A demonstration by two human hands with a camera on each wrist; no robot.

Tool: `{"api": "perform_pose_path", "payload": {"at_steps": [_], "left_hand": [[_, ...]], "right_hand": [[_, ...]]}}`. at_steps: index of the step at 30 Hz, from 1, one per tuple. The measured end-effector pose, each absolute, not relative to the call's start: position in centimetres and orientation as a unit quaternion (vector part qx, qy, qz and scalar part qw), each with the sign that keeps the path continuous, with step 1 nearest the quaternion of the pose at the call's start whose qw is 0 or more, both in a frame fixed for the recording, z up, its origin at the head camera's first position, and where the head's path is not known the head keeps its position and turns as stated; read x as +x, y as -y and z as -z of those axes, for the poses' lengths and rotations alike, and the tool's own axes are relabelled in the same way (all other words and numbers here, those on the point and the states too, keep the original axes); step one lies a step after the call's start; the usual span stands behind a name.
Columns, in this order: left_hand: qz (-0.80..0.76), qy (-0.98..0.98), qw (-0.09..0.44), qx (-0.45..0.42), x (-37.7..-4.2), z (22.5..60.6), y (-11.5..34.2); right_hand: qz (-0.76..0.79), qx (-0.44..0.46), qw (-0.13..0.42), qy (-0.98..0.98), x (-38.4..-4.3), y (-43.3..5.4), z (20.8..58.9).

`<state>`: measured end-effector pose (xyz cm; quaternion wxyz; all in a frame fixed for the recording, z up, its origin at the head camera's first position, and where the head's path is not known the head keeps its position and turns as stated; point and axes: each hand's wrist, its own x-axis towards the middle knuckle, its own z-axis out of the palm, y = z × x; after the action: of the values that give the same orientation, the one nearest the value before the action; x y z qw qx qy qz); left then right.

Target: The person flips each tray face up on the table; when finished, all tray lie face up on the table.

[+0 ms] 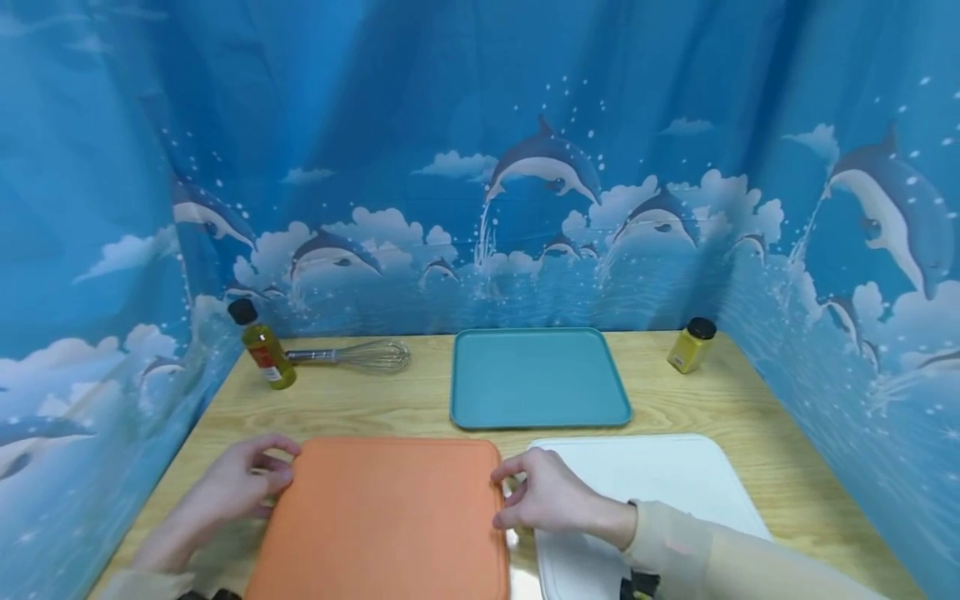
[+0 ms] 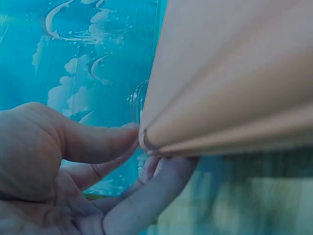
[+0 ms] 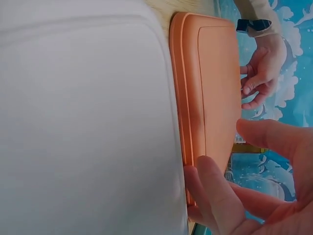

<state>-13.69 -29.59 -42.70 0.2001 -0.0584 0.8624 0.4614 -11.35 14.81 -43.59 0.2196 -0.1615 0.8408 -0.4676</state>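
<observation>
An orange tray [image 1: 390, 517] lies at the front of the wooden table, nearest the person. At its far left corner, my left hand [image 1: 243, 479] holds the edge; in the left wrist view the thumb [image 2: 105, 142] meets the corner and the fingers come in from below. My right hand [image 1: 543, 492] grips the opposite edge with curled fingers, thumb and fingertips at the rim. Seen from the right wrist, the fingertips [image 3: 208, 171] rest along the orange side wall. Right of the orange tray is a white tray [image 1: 645, 475], partly covered by my right forearm.
A teal tray [image 1: 536, 379] lies at the back middle. Back left are an oil bottle [image 1: 266, 354] with a black cap and a whisk [image 1: 367, 357]. A yellow jar [image 1: 690, 346] with a black lid stands back right. Dolphin-print curtains [image 1: 420, 167] enclose the table.
</observation>
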Motion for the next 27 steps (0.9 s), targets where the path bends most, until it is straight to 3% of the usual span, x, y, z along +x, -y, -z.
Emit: {"api": "perform_pose_path", "payload": {"at_steps": [27], "left_hand": [[-0.466,-0.857,0.221,0.006,-13.3,34.9,32.5]], "right_hand": [[0.463,-0.143,0.21,-0.849,-12.2,-12.3,43.4]]}}
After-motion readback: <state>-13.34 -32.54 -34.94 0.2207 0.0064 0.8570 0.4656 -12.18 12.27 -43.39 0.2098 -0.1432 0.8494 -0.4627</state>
